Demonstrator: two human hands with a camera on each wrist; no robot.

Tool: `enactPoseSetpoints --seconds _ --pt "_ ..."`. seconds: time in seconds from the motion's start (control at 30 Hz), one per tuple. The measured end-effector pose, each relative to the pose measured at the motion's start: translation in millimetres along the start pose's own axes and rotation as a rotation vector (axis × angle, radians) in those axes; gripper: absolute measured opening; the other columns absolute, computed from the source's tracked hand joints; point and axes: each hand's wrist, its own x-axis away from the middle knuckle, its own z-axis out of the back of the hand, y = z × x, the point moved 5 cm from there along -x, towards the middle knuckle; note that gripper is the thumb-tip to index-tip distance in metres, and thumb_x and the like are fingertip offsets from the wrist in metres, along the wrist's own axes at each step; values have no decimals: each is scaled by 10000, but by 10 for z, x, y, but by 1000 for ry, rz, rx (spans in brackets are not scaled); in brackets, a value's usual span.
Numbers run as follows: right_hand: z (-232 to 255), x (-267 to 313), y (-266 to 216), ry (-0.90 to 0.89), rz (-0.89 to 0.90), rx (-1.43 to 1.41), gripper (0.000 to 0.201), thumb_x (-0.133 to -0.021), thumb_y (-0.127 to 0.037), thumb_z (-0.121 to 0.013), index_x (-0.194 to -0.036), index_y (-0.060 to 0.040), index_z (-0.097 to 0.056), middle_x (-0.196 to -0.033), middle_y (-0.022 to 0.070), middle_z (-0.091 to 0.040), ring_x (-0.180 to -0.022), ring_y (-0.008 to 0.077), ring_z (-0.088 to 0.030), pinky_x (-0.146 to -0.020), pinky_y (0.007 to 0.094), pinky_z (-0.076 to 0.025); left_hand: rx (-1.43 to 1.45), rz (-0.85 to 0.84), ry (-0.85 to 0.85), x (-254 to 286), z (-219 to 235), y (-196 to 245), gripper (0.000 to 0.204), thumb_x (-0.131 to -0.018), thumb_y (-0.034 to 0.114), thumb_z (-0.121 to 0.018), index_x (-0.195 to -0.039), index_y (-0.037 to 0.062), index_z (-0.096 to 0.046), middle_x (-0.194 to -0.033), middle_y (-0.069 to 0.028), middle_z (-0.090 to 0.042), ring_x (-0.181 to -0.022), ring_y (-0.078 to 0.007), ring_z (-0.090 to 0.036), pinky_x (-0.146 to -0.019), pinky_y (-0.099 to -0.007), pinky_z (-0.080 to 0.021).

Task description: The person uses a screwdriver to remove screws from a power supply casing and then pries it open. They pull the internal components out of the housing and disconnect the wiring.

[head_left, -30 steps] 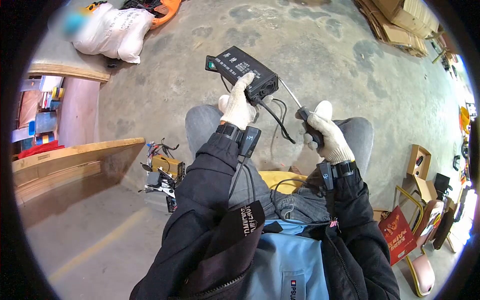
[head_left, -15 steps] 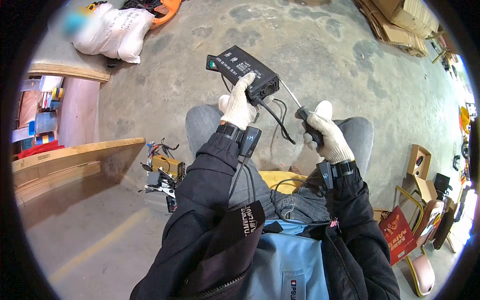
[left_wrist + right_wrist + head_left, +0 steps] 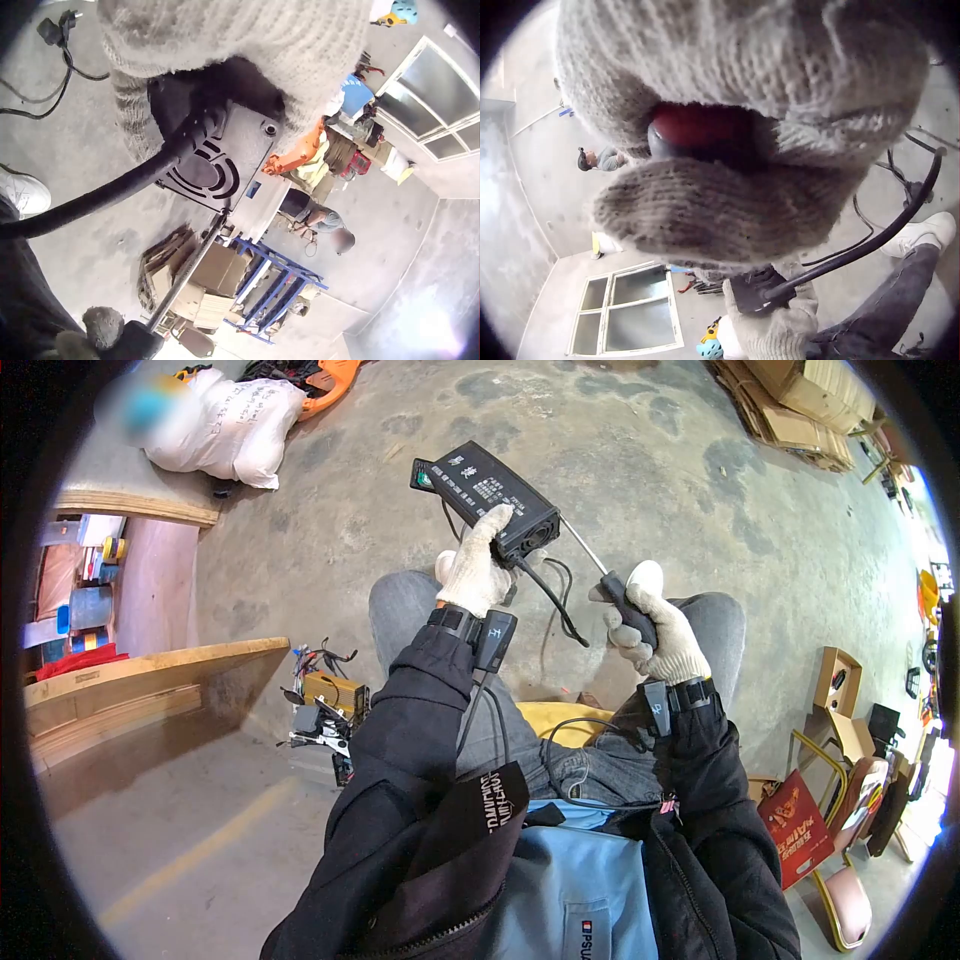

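Note:
My left hand (image 3: 477, 565), in a white knit glove, grips a black rectangular box (image 3: 487, 492) with a printed label, holding it up over my knees. A black cable (image 3: 548, 600) hangs from the box's vented end (image 3: 217, 161). My gloved right hand (image 3: 650, 630) grips the dark handle of a screwdriver (image 3: 612, 585). Its metal shaft (image 3: 187, 274) points at the lower corner of the box's end plate, the tip touching or just at it. In the right wrist view the glove (image 3: 727, 150) wraps a red and dark handle.
I sit over a bare concrete floor. A bundle of wired electronic parts (image 3: 325, 705) lies by my left leg next to a wooden board (image 3: 140, 675). A white sack (image 3: 225, 420) lies far left, cardboard (image 3: 800, 410) far right, a red bag (image 3: 795, 830) at right.
The box has tilted slightly up and left in my left hand. My right hand has shifted a little right and lower with the screwdriver, shaft still at the box's end.

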Motion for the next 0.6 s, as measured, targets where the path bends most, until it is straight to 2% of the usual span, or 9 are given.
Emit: enactPoseSetpoints --seconds 0.13,0.27,0.33,0.43,0.6 --pt "-59 42 -4 -34 -35 -84 426 -1087 -328 -566 -1357 0 -531 -915 121 -663 -548 107 -549 -369 192 -402 20 17 -36 -14 -15 11 455 -991 283 -700 -1365 52 -581 -1246 -142 -707 -1111 -262 -714 -883 -437 -627" --pt "-7 19 -1 -24 -23 -63 425 -1096 -332 -548 -1376 -15 -511 -923 118 -659 -534 106 -543 -355 192 -400 14 27 -62 -1 -22 23 449 -998 272 -693 -1371 52 -577 -1247 -156 -705 -1104 -269 -721 -865 -456 -644" --pt "-43 33 11 -58 -43 -148 415 -1103 -343 -528 -1356 -13 -520 -925 112 -652 -523 100 -538 -349 192 -396 11 21 -77 17 -51 34 450 -998 273 -695 -1373 55 -577 -1246 -157 -705 -1097 -266 -723 -867 -459 -644" --pt "-104 49 62 -127 -63 -221 426 -1108 -360 -510 -1348 -9 -526 -919 102 -644 -527 90 -538 -349 192 -401 32 24 -50 35 -57 24 452 -993 271 -704 -1363 43 -582 -1245 -155 -705 -1095 -262 -722 -888 -447 -641" --pt "-205 91 51 -102 -53 -159 421 -1103 -364 -510 -1335 -14 -543 -913 80 -639 -522 89 -533 -340 196 -390 38 2 -99 61 -106 59 437 -985 245 -719 -1336 18 -595 -1233 -139 -709 -1081 -260 -724 -919 -415 -635"
